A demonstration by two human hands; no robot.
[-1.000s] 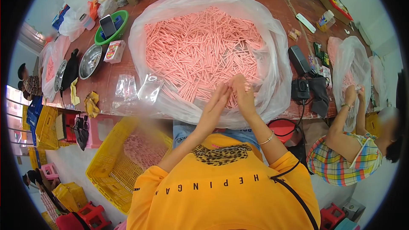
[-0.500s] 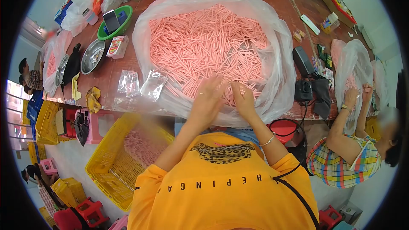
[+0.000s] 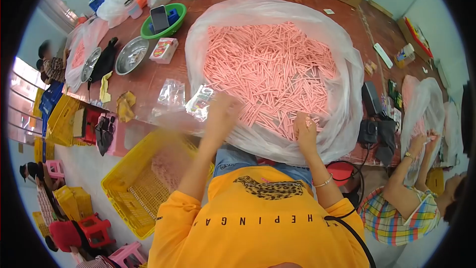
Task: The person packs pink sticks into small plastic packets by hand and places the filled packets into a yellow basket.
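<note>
The left hand (image 3: 224,111) has moved to the packets (image 3: 200,103) left of center, its grip unclear. The right hand (image 3: 304,130) closes around pink sticks (image 3: 267,64), heaped center-frame in a plastic bag (image 3: 349,79).

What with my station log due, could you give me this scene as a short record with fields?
Surface: red table
Main container: open clear bag of pink sticks
Left hand: blurred, beside clear packets; contents unclear
Right hand: fingers closed around several pink sticks
Green bowl: holds a phone
Floor: yellow crate
Nearby: co-worker in checked clothing
</note>
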